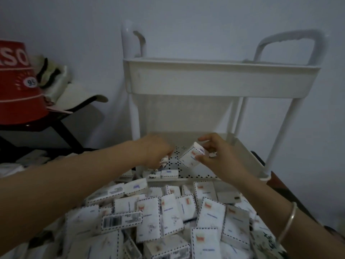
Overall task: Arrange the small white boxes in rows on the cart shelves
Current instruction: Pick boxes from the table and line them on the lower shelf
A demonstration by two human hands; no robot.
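Note:
A white cart stands against the wall with an upper tray [222, 79] and a lower perforated shelf [197, 175]. My right hand [218, 156] pinches a small white box [191, 156] tilted above the lower shelf. My left hand [155, 153] reaches onto the shelf's left side, its fingers curled round another small box [164, 161] that is mostly hidden. A couple of boxes [169, 173] lie flat at the shelf's front left. A big heap of small white boxes [168, 217] with dashed borders fills the foreground.
A red bucket [18, 86] and cloth items [56, 75] sit on a dark table at the left. The cart's handles [287, 43] rise at the back. A plain wall is behind. A bangle [288, 221] is on my right wrist.

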